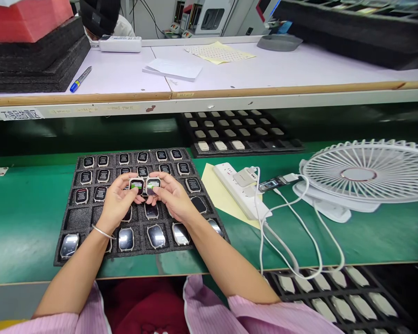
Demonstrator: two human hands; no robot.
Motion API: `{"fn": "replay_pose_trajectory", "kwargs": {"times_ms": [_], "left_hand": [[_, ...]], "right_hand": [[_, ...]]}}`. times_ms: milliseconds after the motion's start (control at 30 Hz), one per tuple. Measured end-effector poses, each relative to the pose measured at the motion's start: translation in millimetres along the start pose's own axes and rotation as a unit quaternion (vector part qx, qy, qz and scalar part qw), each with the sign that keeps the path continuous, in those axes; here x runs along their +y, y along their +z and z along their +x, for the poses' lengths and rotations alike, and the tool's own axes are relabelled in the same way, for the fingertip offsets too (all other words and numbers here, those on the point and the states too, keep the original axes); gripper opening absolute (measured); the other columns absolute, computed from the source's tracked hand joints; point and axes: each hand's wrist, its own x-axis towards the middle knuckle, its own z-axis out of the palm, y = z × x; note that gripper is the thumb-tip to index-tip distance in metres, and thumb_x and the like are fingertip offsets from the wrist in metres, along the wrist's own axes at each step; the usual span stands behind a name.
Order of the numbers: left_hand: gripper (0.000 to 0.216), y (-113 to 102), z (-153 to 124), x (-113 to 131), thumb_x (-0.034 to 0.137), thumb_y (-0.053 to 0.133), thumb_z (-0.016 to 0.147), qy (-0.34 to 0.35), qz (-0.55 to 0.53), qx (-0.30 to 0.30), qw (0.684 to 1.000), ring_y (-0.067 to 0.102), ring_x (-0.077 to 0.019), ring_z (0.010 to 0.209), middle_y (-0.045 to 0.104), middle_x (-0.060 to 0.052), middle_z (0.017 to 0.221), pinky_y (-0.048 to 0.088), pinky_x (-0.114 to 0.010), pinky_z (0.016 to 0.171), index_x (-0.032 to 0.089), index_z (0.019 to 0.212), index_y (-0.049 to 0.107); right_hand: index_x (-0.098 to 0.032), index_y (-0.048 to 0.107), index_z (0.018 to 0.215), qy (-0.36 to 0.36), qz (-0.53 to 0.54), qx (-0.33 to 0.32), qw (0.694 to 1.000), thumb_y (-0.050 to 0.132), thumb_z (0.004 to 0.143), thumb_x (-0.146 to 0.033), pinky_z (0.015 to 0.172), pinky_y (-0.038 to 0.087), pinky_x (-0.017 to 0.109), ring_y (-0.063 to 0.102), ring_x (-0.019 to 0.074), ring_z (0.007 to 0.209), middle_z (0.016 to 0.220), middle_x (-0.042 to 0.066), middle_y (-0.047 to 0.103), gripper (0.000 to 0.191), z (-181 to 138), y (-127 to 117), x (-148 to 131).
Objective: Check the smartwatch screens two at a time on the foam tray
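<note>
Left hand (117, 199): fingers pinched on one watch (136, 184). Right hand (175, 198): fingers pinched on a second watch (153, 183), just beside the first. Both above the tray (78, 219) on the counter (31, 208). Hazards: careless thumb pressure may register a stray touch; a loose grip may drop either onto the watches (126, 240) below.

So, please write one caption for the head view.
Fingers hold two lit watches above a foam tray.

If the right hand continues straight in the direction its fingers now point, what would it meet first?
The right hand, holding one watch, would probably first meet the other watch, held by the left hand; whether these two already touch is unclear.
</note>
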Motion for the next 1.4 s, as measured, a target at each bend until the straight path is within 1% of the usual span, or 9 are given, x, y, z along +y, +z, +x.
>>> {"fn": "replay_pose_trajectory", "kwargs": {"times_ms": [100, 333, 400, 500, 600, 833, 1000, 1233, 1400], "left_hand": [[0.038, -0.3, -0.6, 0.1, 0.023, 0.07, 0.074, 0.002, 0.002, -0.003, 1.0, 0.069, -0.0103, 0.057, 0.069, -0.002, 0.097, 0.057, -0.024, 0.057, 0.018, 0.111, 0.06], [0.038, 0.1, -1.8, 2.1, 0.023, 0.069, 0.073, 0.001, 0.0, -0.011, 1.0, 0.068, -0.011, 0.057, 0.07, -0.002, 0.093, 0.057, -0.026, 0.058, 0.018, 0.11, 0.061], [0.036, 0.0, -1.4, 1.9, 0.024, 0.071, 0.073, 0.003, 0.006, -0.007, 1.0, 0.066, -0.0101, 0.055, 0.07, -0.001, 0.091, 0.055, -0.024, 0.055, 0.018, 0.107, 0.061], [0.033, -0.2, -0.1, 1.1, 0.028, 0.073, 0.073, 0.006, 0.015, 0.002, 1.0, 0.061, -0.0076, 0.05, 0.069, 0.0, 0.084, 0.049, -0.02, 0.048, 0.018, 0.102, 0.062], [0.033, -0.1, 1.0, 0.6, 0.031, 0.075, 0.073, 0.005, 0.016, 0.011, 1.0, 0.057, -0.0062, 0.046, 0.068, 0.001, 0.08, 0.045, -0.019, 0.045, 0.018, 0.099, 0.061], [0.035, 0.0, 1.3, -0.6, 0.026, 0.075, 0.072, 0.013, 0.021, 0.005, 1.0, 0.059, -0.0062, 0.051, 0.067, 0.001, 0.083, 0.048, -0.019, 0.049, 0.018, 0.103, 0.061], [0.037, -0.4, 1.4, -1.4, 0.024, 0.074, 0.071, 0.014, 0.023, 0.007, 1.0, 0.059, -0.0062, 0.052, 0.066, 0.002, 0.085, 0.049, -0.019, 0.05, 0.019, 0.105, 0.061], [0.038, -0.4, 1.4, -1.7, 0.025, 0.075, 0.072, 0.016, 0.027, 0.003, 0.999, 0.06, -0.0068, 0.054, 0.067, 0.001, 0.086, 0.05, -0.019, 0.051, 0.019, 0.106, 0.061], [0.039, -1.3, 1.6, -2.3, 0.024, 0.075, 0.072, 0.016, 0.026, 0.001, 1.0, 0.061, -0.0069, 0.054, 0.066, 0.001, 0.086, 0.05, -0.019, 0.052, 0.019, 0.108, 0.06]], "right_hand": [[-0.022, 0.057, 0.112, -0.001, -0.001, 0.003, 1.0, 0.068, 0.08, -0.023, 0.055, 0.051, 0.026, 0.066, 0.012, 0.059, 0.084, -0.002, 0.068, 0.034, -0.1, -0.1, -0.5], [-0.024, 0.058, 0.108, -0.006, 0.008, 0.002, 1.0, 0.067, 0.073, -0.016, 0.054, 0.051, 0.026, 0.066, 0.0125, 0.059, 0.084, -0.002, 0.069, 0.037, 0.1, -0.2, -1.0], [-0.023, 0.059, 0.106, 0.003, 0.011, 0.002, 1.0, 0.067, 0.075, -0.02, 0.053, 0.051, 0.026, 0.066, 0.0129, 0.058, 0.083, -0.002, 0.069, 0.032, 0.4, 0.0, -0.8], [-0.022, 0.059, 0.105, 0.023, 0.019, 0.002, 1.0, 0.066, 0.083, -0.031, 0.051, 0.05, 0.025, 0.067, 0.0132, 0.056, 0.082, 0.0, 0.069, 0.024, 0.9, -0.2, -0.2], [-0.022, 0.06, 0.105, 0.029, 0.023, 0.001, 0.999, 0.065, 0.086, -0.037, 0.05, 0.05, 0.024, 0.067, 0.0132, 0.055, 0.084, 0.001, 0.07, 0.025, 1.4, -0.8, 0.4], [-0.022, 0.059, 0.111, 0.033, 0.02, 0.004, 0.999, 0.068, 0.082, -0.029, 0.053, 0.053, 0.025, 0.069, 0.0123, 0.057, 0.087, 0.0, 0.071, 0.031, 1.0, 0.5, 0.5], [-0.022, 0.06, 0.113, 0.031, 0.023, 0.005, 0.999, 0.069, 0.082, -0.028, 0.052, 0.053, 0.025, 0.069, 0.0131, 0.058, 0.082, -0.001, 0.07, 0.033, 0.9, 1.4, 0.6], [-0.022, 0.059, 0.115, 0.028, 0.025, 0.007, 0.999, 0.069, 0.082, -0.027, 0.054, 0.055, 0.026, 0.07, 0.0129, 0.06, 0.085, -0.001, 0.071, 0.035, 1.1, 0.6, 1.9], [-0.023, 0.057, 0.119, 0.017, 0.026, 0.002, 1.0, 0.069, 0.081, -0.022, 0.058, 0.058, 0.027, 0.07, 0.0126, 0.063, 0.087, -0.002, 0.07, 0.04, 0.6, 1.7, 1.9]]}}
